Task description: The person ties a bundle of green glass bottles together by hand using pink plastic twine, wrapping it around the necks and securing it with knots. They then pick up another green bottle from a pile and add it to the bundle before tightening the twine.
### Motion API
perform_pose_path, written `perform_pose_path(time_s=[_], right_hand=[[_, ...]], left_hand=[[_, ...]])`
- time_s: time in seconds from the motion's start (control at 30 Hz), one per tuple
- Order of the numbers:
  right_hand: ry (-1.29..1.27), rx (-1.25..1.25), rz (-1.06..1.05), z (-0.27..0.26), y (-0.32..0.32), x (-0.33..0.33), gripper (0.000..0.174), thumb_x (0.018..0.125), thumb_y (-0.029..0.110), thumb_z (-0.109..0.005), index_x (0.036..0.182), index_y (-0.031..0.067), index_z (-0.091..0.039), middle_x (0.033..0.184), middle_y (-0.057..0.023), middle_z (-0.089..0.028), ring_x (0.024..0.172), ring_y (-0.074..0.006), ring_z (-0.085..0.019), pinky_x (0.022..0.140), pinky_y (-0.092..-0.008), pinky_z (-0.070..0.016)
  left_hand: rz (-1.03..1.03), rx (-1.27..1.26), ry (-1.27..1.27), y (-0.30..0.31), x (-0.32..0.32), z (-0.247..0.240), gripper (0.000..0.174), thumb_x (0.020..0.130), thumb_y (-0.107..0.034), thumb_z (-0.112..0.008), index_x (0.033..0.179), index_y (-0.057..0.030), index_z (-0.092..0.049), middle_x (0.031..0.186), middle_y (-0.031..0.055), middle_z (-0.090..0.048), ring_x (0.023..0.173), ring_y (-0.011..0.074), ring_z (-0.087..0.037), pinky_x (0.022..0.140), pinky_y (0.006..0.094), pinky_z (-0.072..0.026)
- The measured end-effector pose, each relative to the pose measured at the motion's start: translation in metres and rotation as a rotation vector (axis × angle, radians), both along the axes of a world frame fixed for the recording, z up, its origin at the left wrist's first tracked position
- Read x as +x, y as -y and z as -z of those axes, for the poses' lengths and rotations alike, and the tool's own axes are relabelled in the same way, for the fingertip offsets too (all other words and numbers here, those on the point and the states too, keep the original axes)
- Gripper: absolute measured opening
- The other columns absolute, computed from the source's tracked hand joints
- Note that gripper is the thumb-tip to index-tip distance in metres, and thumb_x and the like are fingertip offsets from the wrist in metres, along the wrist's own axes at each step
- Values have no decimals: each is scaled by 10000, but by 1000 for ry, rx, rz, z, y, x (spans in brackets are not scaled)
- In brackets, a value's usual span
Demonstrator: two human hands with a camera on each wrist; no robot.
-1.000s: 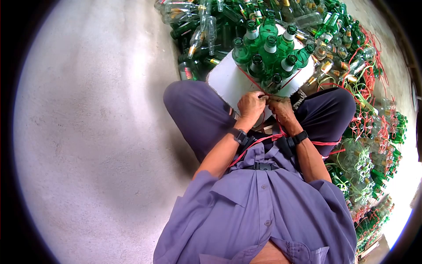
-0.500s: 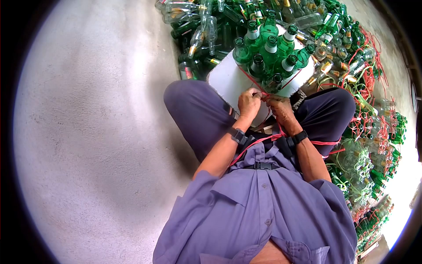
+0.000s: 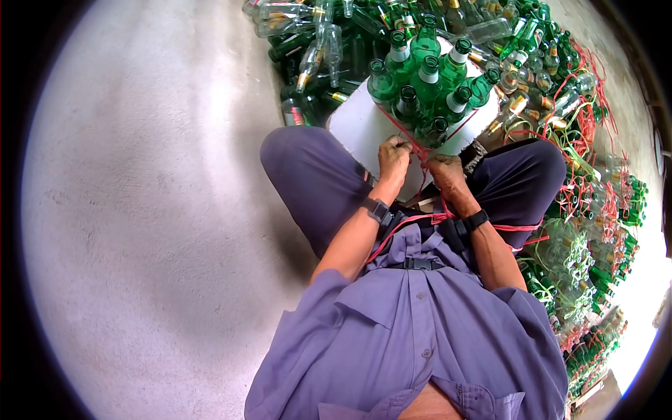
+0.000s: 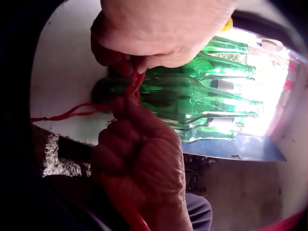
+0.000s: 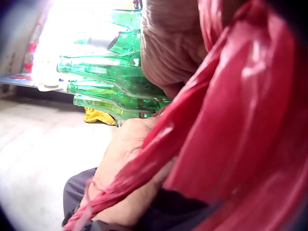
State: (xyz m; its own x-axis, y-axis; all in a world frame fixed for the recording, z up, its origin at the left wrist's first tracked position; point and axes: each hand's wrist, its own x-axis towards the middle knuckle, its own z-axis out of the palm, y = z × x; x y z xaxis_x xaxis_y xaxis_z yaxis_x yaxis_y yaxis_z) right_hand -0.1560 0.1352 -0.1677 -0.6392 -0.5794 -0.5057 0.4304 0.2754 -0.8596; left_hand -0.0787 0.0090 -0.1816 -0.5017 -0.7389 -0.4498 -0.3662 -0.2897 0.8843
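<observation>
1. Left hand [image 3: 394,161]: thumb and fingers pinch the red strip [image 4: 134,86] from its side; back of hand up in the head view.
2. Right hand [image 3: 448,176]: fingers curled, pinching the same strip just beside the left hand's fingertips. Hands close but apart, a short twisted stretch of strip between them.
3. Green bottles [image 3: 429,75], nine counted, stand upright in a tight bunch just beyond both hands; pale bands on some necks. Nearest bottle [image 3: 431,133] sits right past the fingertips.
4. Red strip runs low along the bunch on two sides, meeting at the hands. A loose length trails back toward the wearer.
5. White board [image 3: 357,129] under the bunch, reaching back beneath the hands, between the spread knees.
6. Speckled, rough-textured item [image 3: 476,155] just right of the right hand, by the board edge; cannot tell what it is.
7. Red cord [image 3: 402,227] across the lap, nearer the wearer than the hands, gathered in the middle. Broad red strands [image 5: 240,96] close to the right wrist camera.
8. Loose bottles [image 3: 315,52] heaped beyond the hands; more bottles [image 3: 577,273] massed well to their right, with red and pale green ties.
9. Yellow item [image 5: 98,116] past the left hand, partly hidden.
10. Dark wristbands [image 3: 379,210] at both wrists. Pale floor [image 3: 154,210] left of the left hand.
</observation>
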Motion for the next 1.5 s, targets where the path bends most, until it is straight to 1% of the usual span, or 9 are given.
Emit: perform_pose_path(time_s=[0.23,0.73,0.83,0.9,1.07,1.13,1.23,1.33,1.5], right_hand=[[10,68,-41,3,-1,-1,136,773,130,-687,731,0,-689,549,43,-462,421,-54,-330,406,-254,-214],[-34,76,-58,13,-1,-1,161,780,151,-685,703,10,-672,562,39,-488,448,-57,-360,424,-254,-238],[-38,65,-62,13,-1,0,163,779,157,-686,711,9,-675,561,38,-486,449,-56,-355,426,-253,-233],[-29,66,-62,8,0,0,167,779,159,-686,714,6,-675,561,37,-485,449,-56,-352,426,-254,-231],[-25,53,-62,9,0,0,180,777,172,-689,720,2,-677,563,29,-490,450,-61,-367,425,-252,-240],[-86,92,-55,12,-1,0,195,776,182,-691,746,-11,-681,570,23,-501,460,-72,-398,433,-256,-275],[-57,127,-22,8,0,-1,212,776,190,-690,789,-22,-687,598,11,-528,482,-80,-432,449,-262,-314],[-137,131,46,3,0,1,227,780,188,-683,835,-32,-693,635,3,-552,496,-88,-448,457,-269,-331],[-132,148,24,4,-1,-2,249,781,180,-678,889,-43,-704,669,3,-572,540,-86,-468,488,-249,-341]], left_hand=[[-23,35,-35,-1,-3,-3,94,835,-60,-622,788,19,-646,613,51,-560,483,125,-476,441,275,-376],[-68,262,-151,1,-4,-15,68,854,-83,-618,828,-20,-626,636,32,-544,477,125,-487,440,265,-367],[-82,342,-186,2,-2,-16,26,812,-47,-612,798,-25,-615,676,29,-576,462,114,-487,420,250,-353],[-62,339,-236,2,-1,-15,77,847,-83,-619,875,-11,-624,644,29,-548,486,114,-487,431,252,-324],[-62,355,-256,1,1,-20,94,838,-90,-628,886,-10,-626,645,24,-546,488,113,-479,431,246,-318],[-54,362,-254,1,1,-24,99,836,-94,-632,888,-10,-627,646,22,-545,487,113,-476,431,244,-318],[-64,376,-237,2,1,-23,56,816,-82,-636,828,-30,-616,668,26,-571,472,109,-481,419,238,-337],[-60,370,-242,2,1,-20,59,824,-84,-636,834,-30,-616,672,25,-573,477,108,-482,420,239,-341],[-49,370,-230,2,1,-21,53,835,-77,-631,840,-26,-616,686,35,-585,483,109,-490,422,237,-352]])
